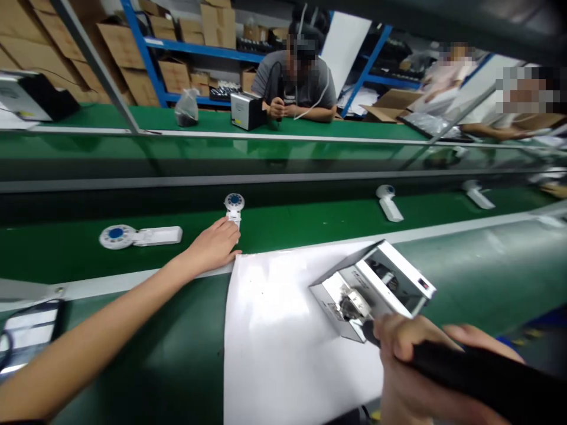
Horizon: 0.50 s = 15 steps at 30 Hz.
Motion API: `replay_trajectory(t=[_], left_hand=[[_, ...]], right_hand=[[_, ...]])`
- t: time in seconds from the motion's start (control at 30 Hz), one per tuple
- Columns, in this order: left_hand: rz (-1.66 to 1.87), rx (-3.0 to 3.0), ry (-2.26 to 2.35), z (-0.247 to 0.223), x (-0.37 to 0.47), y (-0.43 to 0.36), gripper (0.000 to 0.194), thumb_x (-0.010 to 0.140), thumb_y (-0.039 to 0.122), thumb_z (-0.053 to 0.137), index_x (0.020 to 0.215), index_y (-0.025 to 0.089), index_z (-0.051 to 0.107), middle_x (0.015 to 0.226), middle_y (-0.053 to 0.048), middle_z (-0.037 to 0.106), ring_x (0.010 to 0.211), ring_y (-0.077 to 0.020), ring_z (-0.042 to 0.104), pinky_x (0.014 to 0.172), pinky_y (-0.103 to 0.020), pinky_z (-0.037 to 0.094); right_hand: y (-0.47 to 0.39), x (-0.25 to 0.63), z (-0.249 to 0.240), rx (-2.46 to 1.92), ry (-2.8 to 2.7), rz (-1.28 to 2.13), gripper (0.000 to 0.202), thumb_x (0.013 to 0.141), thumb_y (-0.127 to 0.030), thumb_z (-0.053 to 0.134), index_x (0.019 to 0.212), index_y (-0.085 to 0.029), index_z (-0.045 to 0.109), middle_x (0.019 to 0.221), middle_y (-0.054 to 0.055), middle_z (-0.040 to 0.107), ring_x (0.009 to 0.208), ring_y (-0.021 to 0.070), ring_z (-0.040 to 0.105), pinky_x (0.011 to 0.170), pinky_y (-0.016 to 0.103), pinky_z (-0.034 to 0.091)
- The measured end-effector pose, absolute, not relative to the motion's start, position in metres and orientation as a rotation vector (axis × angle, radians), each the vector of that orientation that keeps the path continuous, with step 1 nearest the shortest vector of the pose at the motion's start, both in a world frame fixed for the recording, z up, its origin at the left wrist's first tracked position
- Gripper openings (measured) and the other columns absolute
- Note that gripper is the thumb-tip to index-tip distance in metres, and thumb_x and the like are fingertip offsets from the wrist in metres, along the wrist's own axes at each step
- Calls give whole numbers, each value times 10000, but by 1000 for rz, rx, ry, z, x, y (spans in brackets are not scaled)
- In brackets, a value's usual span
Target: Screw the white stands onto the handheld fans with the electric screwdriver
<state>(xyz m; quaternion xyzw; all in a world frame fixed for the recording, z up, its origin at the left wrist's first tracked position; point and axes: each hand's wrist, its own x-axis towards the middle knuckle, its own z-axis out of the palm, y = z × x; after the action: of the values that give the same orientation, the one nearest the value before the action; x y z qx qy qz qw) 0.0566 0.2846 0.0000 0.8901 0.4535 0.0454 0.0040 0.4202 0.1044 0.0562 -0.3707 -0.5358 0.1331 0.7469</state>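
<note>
Behind the far bench (212,125), shows blue shelves (212,53) and cartons (218,26), with 3 people (295,82) around. Nearer, has 3 white devices (116,236) spread along the green belt (305,221). Rests left hand (216,243) over white handheld device (234,203), beside the sheet's (283,330) far-left corner, closure unclear. Wraps right hand (410,348) around black tool (460,366), tip by metal box (372,289).

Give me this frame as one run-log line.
left hand: on white device; right hand: grips black tool, tip by metal box; things: white sheet under box; rest: similar devices on green surface
</note>
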Motion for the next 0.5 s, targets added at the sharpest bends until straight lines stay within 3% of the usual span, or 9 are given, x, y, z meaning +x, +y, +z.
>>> replay_trajectory(t=[0.07,0.13,0.27,0.37,0.5], left_hand=[[152,2818,1283,-8,64,299,157,974,319,653,982,174,712,1094,-118,713,1183,-312,630,1260,-448,353],[194,2814,1256,-11,66,313,171,1006,288,592,915,178,685,994,-112,700,1087,-310,640,1185,-471,414],[363,2752,1362,0,85,313,311,1131,347,427,1004,164,644,1042,-121,669,1033,-301,611,982,-437,488],[501,2745,1288,3,127,274,340,1167,348,397,1005,164,632,1037,-105,655,997,-278,601,867,-389,473],[665,2854,763,-18,176,183,277,1146,262,502,910,172,615,892,-57,622,838,-233,562,742,-375,400]], right_hand=[[120,413,61,-801,-1174,246,661,900,-887,495,1128,-268,541,552,-107,536,341,131,416,338,290,413],[132,407,58,-820,-1178,236,654,894,-881,522,1102,-262,523,551,-118,534,335,117,422,342,267,421],[138,401,45,-789,-1175,276,597,917,-826,573,1099,-259,530,572,-115,552,355,111,445,372,257,446],[132,395,44,-769,-1192,312,559,918,-783,624,1117,-266,555,589,-113,565,372,111,458,391,261,453],[117,381,54,-738,-1119,538,660,932,-886,424,1148,-282,580,570,-116,513,348,89,384,381,249,394]])
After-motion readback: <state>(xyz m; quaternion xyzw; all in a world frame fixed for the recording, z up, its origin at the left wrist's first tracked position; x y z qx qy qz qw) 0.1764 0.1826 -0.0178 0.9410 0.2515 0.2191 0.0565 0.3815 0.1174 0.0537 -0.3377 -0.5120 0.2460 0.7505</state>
